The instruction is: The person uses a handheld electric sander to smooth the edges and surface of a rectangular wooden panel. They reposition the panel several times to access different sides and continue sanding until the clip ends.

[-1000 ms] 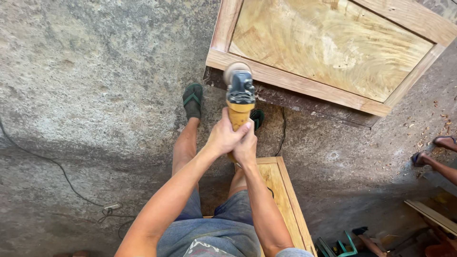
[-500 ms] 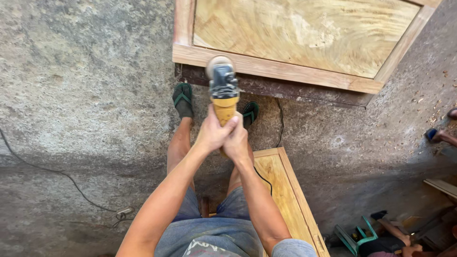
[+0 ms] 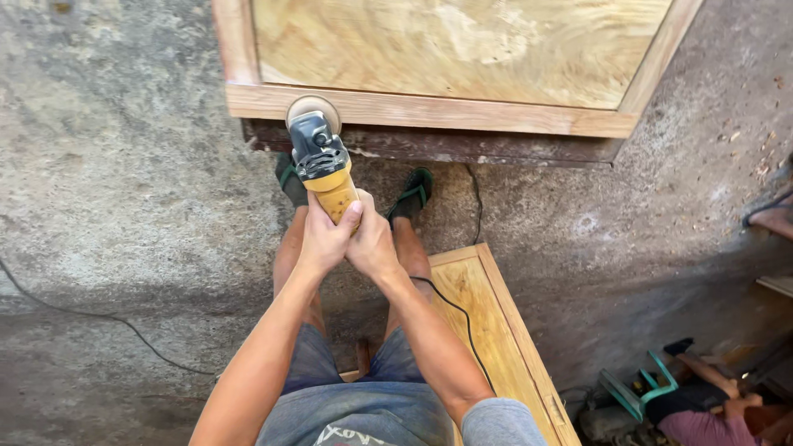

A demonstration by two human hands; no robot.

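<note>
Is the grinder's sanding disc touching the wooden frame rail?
Touching. The head view shows the sanding disc overlapping the frame rail with no gap.

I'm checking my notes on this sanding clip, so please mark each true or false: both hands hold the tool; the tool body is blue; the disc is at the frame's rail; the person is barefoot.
1. Both hands grip the grinder: true, left hand and right hand wrap its handle.
2. Its body is blue: false, yellow with a black head.
3. The disc meets the wooden frame rail: true.
4. The person is barefoot: false, green sandals show.
</note>
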